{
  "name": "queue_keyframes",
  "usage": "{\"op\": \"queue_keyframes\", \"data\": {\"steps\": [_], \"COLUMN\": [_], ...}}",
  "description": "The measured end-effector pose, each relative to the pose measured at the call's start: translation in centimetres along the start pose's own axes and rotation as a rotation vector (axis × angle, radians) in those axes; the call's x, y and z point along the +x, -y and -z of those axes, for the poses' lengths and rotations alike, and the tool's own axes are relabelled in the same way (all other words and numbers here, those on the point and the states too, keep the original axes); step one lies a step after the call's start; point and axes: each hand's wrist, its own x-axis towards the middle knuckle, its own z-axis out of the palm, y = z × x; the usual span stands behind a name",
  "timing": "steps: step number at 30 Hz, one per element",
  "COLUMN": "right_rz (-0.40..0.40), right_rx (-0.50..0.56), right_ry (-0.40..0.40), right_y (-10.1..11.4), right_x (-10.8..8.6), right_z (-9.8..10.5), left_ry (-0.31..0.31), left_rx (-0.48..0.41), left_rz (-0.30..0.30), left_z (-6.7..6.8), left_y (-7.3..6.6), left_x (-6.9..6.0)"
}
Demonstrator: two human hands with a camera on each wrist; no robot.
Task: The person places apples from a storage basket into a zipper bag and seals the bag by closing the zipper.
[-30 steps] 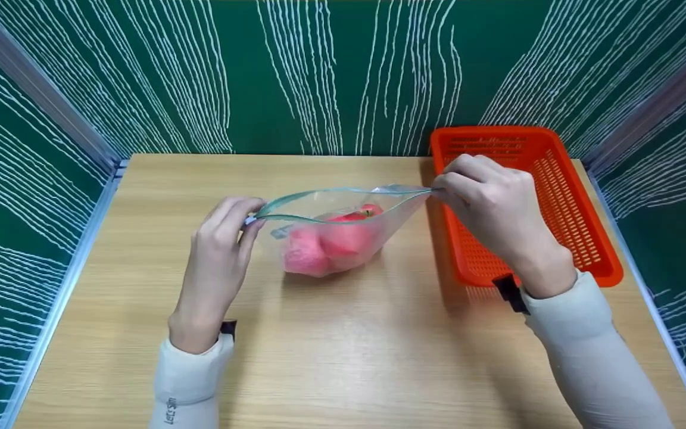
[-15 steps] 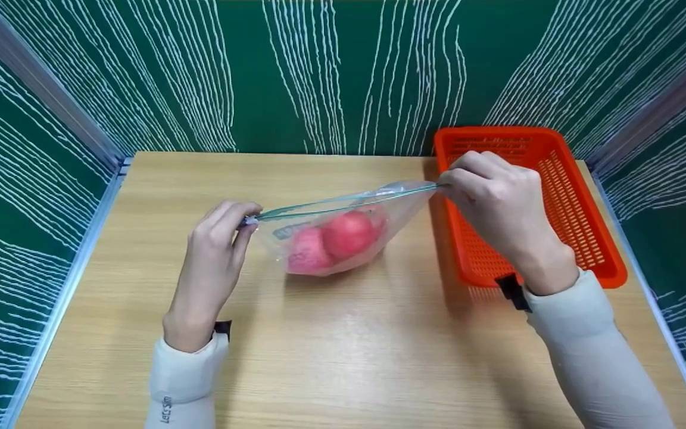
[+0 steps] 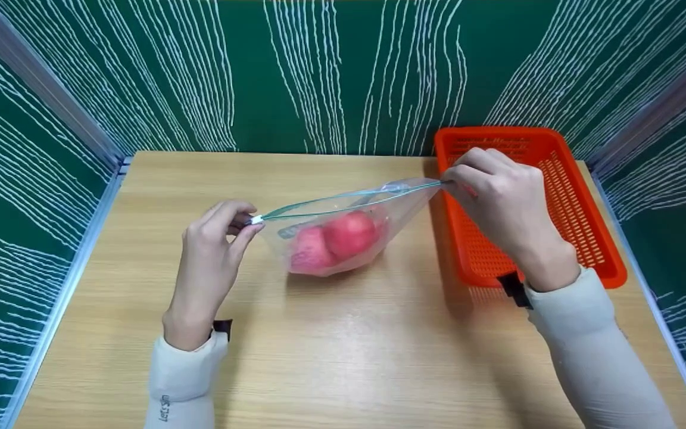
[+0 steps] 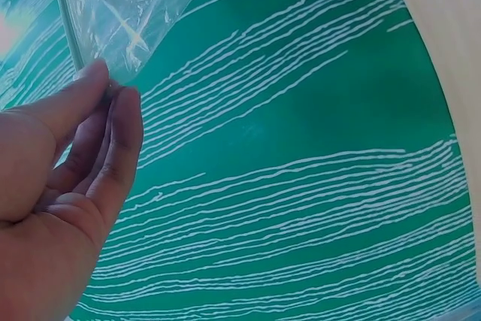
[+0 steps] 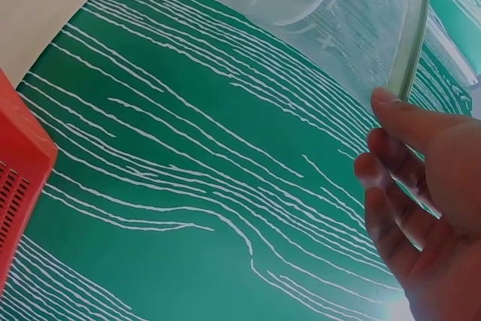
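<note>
A clear zip bag (image 3: 405, 208) with a green-blue seal strip hangs stretched between both hands, its mouth slightly parted. Inside lie red apples (image 3: 352, 234), blurred by the plastic. My left hand (image 3: 205, 268) pinches the bag's left end, where a small white slider (image 3: 257, 220) shows at the fingertips. In the left wrist view, thumb and fingers meet on the corner of the plastic (image 4: 139, 13). My right hand (image 3: 504, 205) pinches the bag's right end, above the basket's left side. The right wrist view shows the thumb against the seal strip (image 5: 415, 28).
An orange-red plastic basket (image 3: 608, 262) with slotted walls stands at the table's back right, partly under my right hand. The wooden table (image 3: 349, 357) is bounded by green panels (image 3: 355, 77) with white wavy lines at the back and sides.
The bag's mouth has narrowed from a wide opening to a thin slit. My right hand has risen slightly and moved right; the left has shifted a little left, and the white slider now shows clearly.
</note>
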Motion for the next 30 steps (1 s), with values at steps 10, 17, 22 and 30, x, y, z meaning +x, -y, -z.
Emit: {"op": "queue_keyframes", "data": {"steps": [10,17,22,30], "right_rz": [-0.050,-0.066,-0.041,0.090], "right_rx": [-0.005,0.006,0.015,0.088], "right_ry": [0.068,0.093,0.089,0.042], "right_y": [0.4,1.4,3.4,8.6], "right_x": [0.0,0.1,0.6,2.1], "right_z": [-0.3,-0.3,-0.4,-2.3], "left_ry": [0.009,-0.034,-0.052,-0.044], "left_rx": [-0.072,-0.137,-0.190,-0.205], "left_rz": [0.081,0.099,0.107,0.134], "left_z": [-0.2,-0.4,-0.6,-0.9], "left_y": [-0.7,-1.2,-1.5,-1.9], "left_x": [0.0,0.0,0.0,-0.1]}}
